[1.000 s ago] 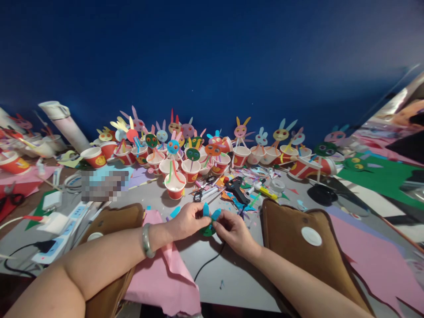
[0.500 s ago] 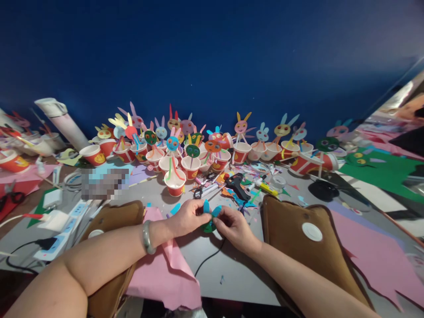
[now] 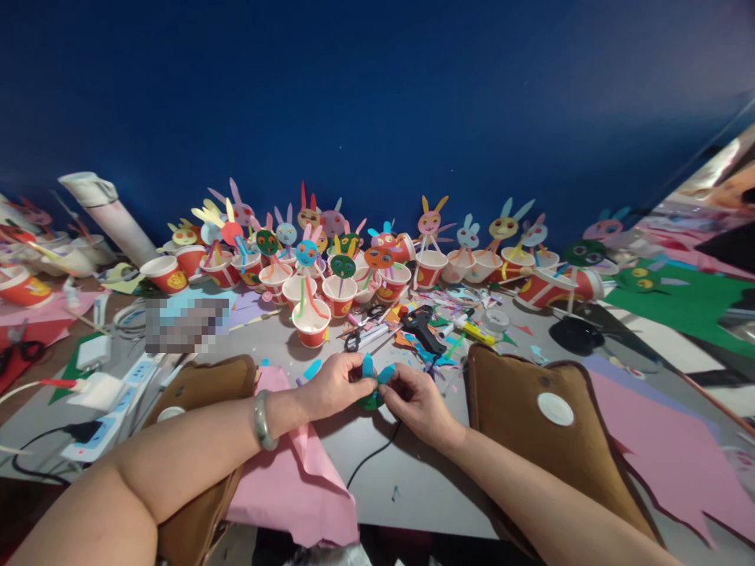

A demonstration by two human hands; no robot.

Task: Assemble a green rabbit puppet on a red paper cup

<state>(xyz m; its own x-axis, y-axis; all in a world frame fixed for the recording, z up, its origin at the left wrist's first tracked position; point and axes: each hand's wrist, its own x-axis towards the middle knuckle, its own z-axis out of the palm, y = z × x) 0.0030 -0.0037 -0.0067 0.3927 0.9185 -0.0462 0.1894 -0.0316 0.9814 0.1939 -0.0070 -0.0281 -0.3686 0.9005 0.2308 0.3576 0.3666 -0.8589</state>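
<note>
Between my hands is a small green paper rabbit head with two blue paper ears standing up from it. My left hand, below a bangle on the wrist, pinches it near the left ear. Thumb and fingers of my right hand are closed on the right blue ear. My fingers hide the joint between ears and head. A loose blue paper piece lies just beyond my left hand.
Paper cups with paper rabbits stand in rows along the blue wall. A glue gun, scissors and paper scraps lie beyond my hands. Brown cushions flank me, a right one and a left one. Pink paper and a power strip are left.
Almost nothing differs. Both hands keep their pinch on the green rabbit head and its blue ears, and the view has shifted very slightly.
</note>
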